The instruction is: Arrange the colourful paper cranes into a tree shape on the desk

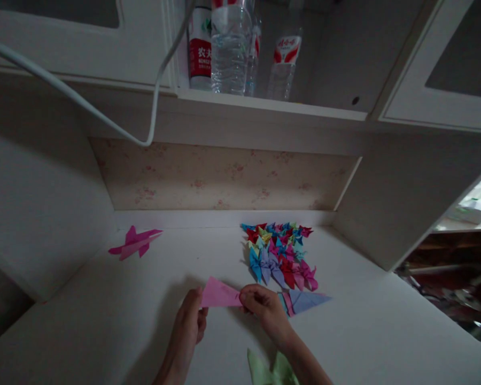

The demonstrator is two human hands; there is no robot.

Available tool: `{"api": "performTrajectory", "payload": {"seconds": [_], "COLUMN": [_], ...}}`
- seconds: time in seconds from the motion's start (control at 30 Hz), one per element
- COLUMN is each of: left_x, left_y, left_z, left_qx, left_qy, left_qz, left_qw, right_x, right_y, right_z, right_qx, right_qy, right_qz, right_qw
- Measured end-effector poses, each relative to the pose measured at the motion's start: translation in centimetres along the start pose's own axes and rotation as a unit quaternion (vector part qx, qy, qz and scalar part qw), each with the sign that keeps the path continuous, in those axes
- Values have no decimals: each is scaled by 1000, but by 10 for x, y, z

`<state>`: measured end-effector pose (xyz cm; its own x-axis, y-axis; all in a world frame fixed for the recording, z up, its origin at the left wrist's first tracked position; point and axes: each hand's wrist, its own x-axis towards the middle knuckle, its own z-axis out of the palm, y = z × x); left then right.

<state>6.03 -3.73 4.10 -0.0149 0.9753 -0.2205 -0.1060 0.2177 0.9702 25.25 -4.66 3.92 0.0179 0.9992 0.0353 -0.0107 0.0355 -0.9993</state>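
Observation:
A folded piece of pink origami paper [221, 293] is stretched between my two hands, just above the white desk. My left hand [191, 316] pinches its left end between thumb and fingers. At the narrower right end, my right hand [264, 307] grips it, the fingertips closed around the tip. Beside my right hand lie folded paper pieces, a blue-violet one [304, 302] on top with a pointed end. Under my right forearm, a light green folded paper [270, 369] shows in part at the bottom edge.
Several colourful folded paper figures [280, 254] stand in rows at the back of the desk [116, 310]. A magenta paper plane [135, 243] rests at the back left. Overhead, a cabinet shelf [264, 104] holds plastic bottles [230, 59], and a white cable [92, 109] hangs in front.

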Motion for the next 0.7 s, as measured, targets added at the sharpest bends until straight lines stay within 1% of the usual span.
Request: {"api": "performTrajectory", "payload": {"seconds": [0.07, 0.13, 0.23, 0.33, 0.47, 0.57, 0.7], "left_x": [1, 3, 5, 6, 4, 2, 3], "left_y": [-4, -7, -10, -11, -10, -10, -14], "left_z": [9, 11, 6, 1, -2, -2, -4], "left_qx": [6, 15, 29, 48, 66, 72, 79], "left_qy": [-4, -15, -21, -19, -27, -44, -60], "left_qz": [23, 50, 55, 48, 31, 40, 63], "left_qw": [1000, 999, 998, 998, 997, 996, 993], "right_x": [-1, 0, 1, 1, 0, -1, -3], "right_y": [9, 16, 19, 17, 14, 16, 17], "right_z": [-6, -9, -9, -5, 0, 1, 0], "right_qx": [1, 5, 39, 89, 82, 77, 88], "right_qy": [1, 12, 14, 11, 30, 29, 27], "right_qz": [-15, -9, 18, 43, 68, 69, 46], "right_qw": [1000, 1000, 999, 995, 994, 994, 995]}}
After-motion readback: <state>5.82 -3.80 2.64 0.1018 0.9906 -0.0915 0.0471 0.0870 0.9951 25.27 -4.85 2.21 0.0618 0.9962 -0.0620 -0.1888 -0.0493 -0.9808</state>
